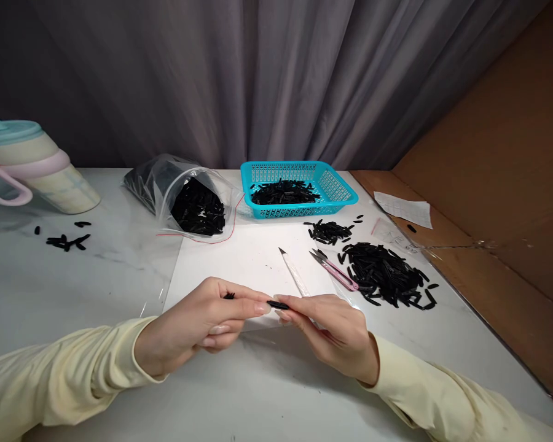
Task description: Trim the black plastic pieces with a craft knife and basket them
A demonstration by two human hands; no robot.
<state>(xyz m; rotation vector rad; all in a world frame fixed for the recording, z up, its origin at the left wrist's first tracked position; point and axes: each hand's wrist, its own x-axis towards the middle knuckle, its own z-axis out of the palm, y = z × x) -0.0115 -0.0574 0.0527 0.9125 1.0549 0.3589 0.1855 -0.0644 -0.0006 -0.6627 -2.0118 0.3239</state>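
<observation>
Between the fingertips of both hands is one small black elongated piece [278,304], whose exact kind I cannot make out. My left hand [212,322] pinches its left end, and more black bits [229,296] stick out within that hand's curled fingers. The piece's right end is pinched by my right hand [334,331]. Beneath and beyond the hands lies a white sheet [230,258]. On it rests a white-handled tool with a dark pointed tip [295,271]. Pink thread snips [336,270] lie to its right, beside a large pile of black pieces [387,274].
A clear zip bag [166,184] of black pieces lies open at the back. Beside it stands a turquoise basket [345,195] holding more. A smaller pile [330,232] sits before the basket. Scattered pieces [67,242] and a tumbler [50,172] occupy the left; cardboard [502,202] borders the right.
</observation>
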